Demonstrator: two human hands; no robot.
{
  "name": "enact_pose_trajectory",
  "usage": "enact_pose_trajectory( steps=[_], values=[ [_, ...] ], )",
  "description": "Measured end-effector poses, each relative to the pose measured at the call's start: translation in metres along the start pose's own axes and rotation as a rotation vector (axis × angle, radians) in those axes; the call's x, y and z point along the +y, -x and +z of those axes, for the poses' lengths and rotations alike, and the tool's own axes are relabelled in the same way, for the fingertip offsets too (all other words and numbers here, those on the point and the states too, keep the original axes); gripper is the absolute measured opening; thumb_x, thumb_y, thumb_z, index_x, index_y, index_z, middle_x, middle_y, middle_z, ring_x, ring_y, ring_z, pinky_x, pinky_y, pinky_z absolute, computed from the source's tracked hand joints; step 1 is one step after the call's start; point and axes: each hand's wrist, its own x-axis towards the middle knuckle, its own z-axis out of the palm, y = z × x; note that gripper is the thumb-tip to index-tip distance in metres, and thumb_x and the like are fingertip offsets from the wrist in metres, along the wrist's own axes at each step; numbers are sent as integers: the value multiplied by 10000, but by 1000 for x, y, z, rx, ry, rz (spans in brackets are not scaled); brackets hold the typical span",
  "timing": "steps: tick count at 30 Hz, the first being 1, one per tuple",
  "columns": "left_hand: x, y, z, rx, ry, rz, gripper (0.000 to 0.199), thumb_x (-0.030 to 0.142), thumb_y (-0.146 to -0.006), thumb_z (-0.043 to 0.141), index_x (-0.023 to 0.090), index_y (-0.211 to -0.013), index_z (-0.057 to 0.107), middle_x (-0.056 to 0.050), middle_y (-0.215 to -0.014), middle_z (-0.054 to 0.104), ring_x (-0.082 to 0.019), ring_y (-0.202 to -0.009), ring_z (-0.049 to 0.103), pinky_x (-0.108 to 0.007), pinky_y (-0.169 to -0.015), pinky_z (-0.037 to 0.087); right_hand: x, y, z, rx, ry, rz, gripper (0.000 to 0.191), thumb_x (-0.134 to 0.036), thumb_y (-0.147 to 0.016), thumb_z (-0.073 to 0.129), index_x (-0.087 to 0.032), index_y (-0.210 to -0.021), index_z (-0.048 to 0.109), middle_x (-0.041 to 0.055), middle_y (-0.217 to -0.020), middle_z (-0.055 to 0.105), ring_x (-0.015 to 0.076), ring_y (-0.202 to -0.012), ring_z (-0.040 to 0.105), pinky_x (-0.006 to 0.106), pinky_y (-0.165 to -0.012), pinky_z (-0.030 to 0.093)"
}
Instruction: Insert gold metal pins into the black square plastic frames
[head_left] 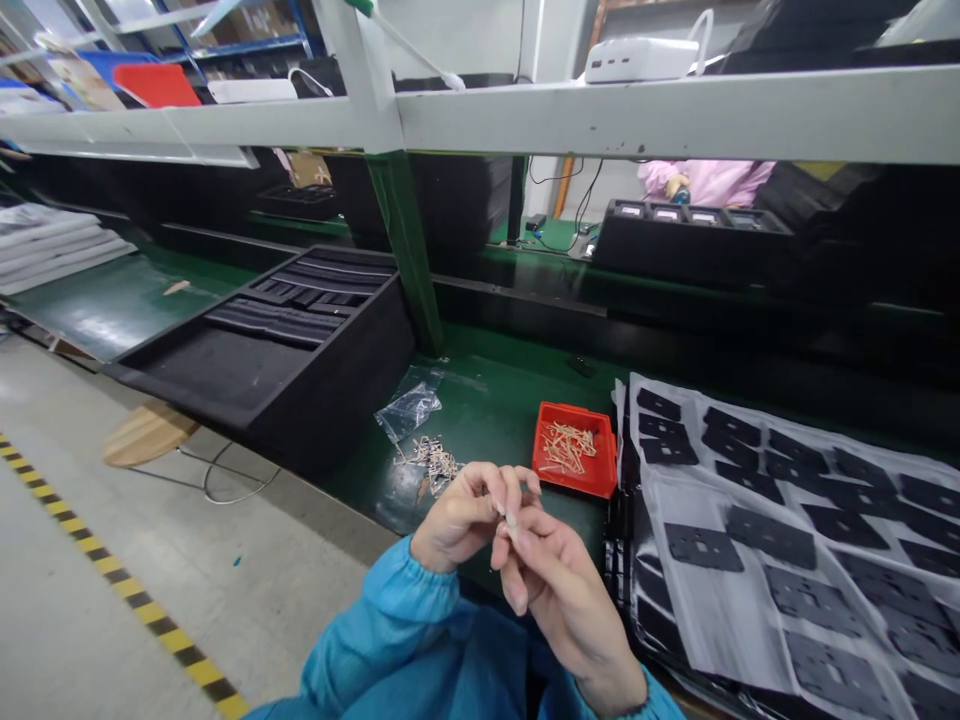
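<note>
My left hand (466,510) and my right hand (551,570) meet fingertip to fingertip in front of my body, low in the middle of the head view. Both are pinched around a tiny pale piece (511,521), mostly hidden by the fingers. Just beyond my left hand lies a loose pile of small pale and dark pieces (435,462) on the green bench (487,400). A red tray (576,487) with thin tan pieces (568,446) inside sits beyond my right hand. Behind the pile is a clear plastic bag (411,402).
At left stands a large black box (337,400) with dark strips inside. Flat black parts (772,537) lie on whitish sheets at right. A green post (405,250) and shelf beam (675,115) cross ahead. A person in pink (720,182) works behind a black tray (690,245).
</note>
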Motion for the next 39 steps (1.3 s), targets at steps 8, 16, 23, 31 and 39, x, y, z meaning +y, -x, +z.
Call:
enact_pose_trajectory(
  steps=[8,16,23,31,39],
  values=[
    [6,25,6,387,-838,774,248,258,-887,734,303,-1130,761,-98,-1323,625,-323,-1290,550,-524,-1121,452,4,-7,-8,264,299,-288,277,-455,-870,781,-184,-878,725,19,-707,705,113,-551,610,232,-550,529],
    [8,4,8,398,-454,232,190,365,-866,797,218,-753,759,-71,-1051,683,-210,-969,649,-314,-834,559,19,-6,-18,304,859,-709,116,-224,-956,639,-246,-981,751,52,-851,750,184,-755,710,308,-719,589],
    [25,-36,-16,464,-332,701,569,683,-786,782,285,-1185,708,-79,-1356,622,-243,-1172,619,-340,-948,557,10,-36,-67,699,721,-655,396,-429,-904,739,-199,-1223,689,134,-1071,750,221,-859,699,364,-763,583],
    [2,-29,-18,-20,-771,551,1019,627,-660,883,312,-1538,474,-150,-1501,543,-374,-1408,494,-493,-1181,402,-1,-12,-24,195,171,-250,417,-585,-894,728,-174,-852,671,17,-690,659,69,-526,500,199,-515,386],
    [-31,-73,19,-401,-516,262,374,530,-859,792,178,-986,777,-129,-1090,723,-280,-1065,679,-406,-971,523,-8,41,-38,476,196,-459,341,-532,-904,741,-202,-892,660,4,-728,658,80,-521,521,218,-507,426]
  ],
)
